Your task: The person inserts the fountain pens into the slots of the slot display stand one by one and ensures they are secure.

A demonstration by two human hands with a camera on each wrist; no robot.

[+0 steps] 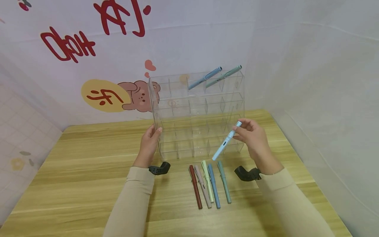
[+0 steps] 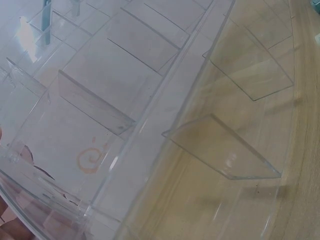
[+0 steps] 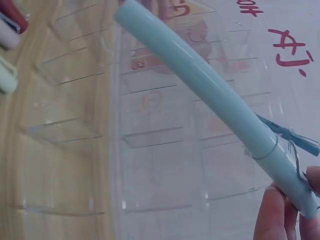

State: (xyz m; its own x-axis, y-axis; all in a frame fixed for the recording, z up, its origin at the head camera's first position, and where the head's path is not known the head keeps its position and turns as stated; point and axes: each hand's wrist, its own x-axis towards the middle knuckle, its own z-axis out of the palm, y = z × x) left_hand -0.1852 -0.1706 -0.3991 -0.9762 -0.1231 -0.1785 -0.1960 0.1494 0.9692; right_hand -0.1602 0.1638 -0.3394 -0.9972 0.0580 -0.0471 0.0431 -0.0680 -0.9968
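Note:
A clear acrylic display rack [image 1: 198, 118] with tiers of small compartments stands upright on the table. My left hand [image 1: 149, 141] grips its left side panel low down, thumb in front. In my right hand [image 1: 254, 135] a light blue pen [image 1: 226, 141] is pinched near its clip end, slanting down and left before the rack's lower right. The right wrist view shows that pen [image 3: 200, 85] large, fingers [image 3: 272, 215] at the clip end. Two pens, one blue [image 1: 204, 79] and one grey-green [image 1: 225, 76], lean in the rack's top tier.
In front of the rack lie several pens: dark red [image 1: 195, 187], mauve [image 1: 203, 187], pale green [image 1: 207, 181], blue [image 1: 214, 186] and teal [image 1: 224, 182]. The wooden table [image 1: 88, 184] meets a printed white cloth [image 1: 201, 39] behind and at the right.

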